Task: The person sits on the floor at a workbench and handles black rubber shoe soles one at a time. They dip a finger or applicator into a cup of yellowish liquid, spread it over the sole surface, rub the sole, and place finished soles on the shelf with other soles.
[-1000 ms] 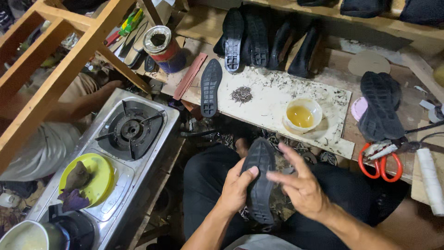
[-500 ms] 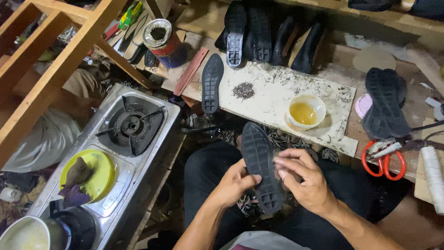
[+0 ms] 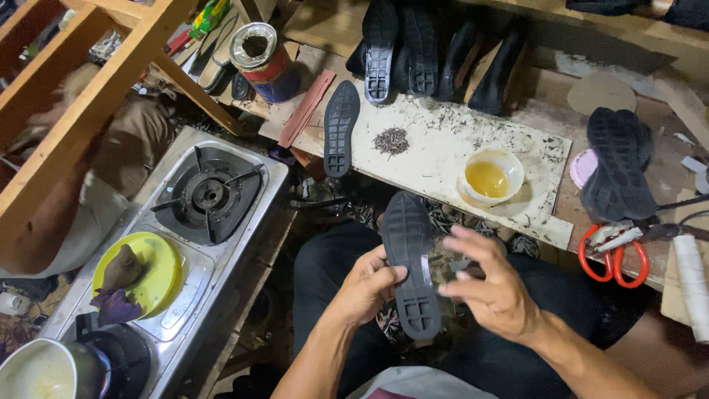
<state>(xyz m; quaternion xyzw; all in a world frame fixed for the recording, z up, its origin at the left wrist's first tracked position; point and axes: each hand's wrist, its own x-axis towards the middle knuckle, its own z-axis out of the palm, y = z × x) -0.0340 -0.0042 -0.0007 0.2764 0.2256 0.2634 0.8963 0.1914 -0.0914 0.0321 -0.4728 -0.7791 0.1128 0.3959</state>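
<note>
The black shoe sole (image 3: 410, 266) is now held tread-up over the lap, where half a second ago it lay more under both hands and a second ago was nearly covered by them. It is pinched along its left edge by the left hand (image 3: 367, 284), fingers closed on it, while the right hand (image 3: 491, 284) has been lifted clear to the right with its fingers spread and apart from the sole; its outline is blurred, so light contact cannot quite be ruled out. The tread has thus been exposed for a look or a next handling, it would seem. Beyond the knees, a pale board (image 3: 450, 159) on the counter (image 3: 628, 111) is strewn with dark trimmings and carries a bowl of yellow liquid (image 3: 491, 176). Another sole (image 3: 340, 127) lies at its left end. Red-handled scissors (image 3: 613, 255) rest at the right, and a gas stove (image 3: 210, 196) stands at the left with a yellow dish (image 3: 151, 270).
</note>
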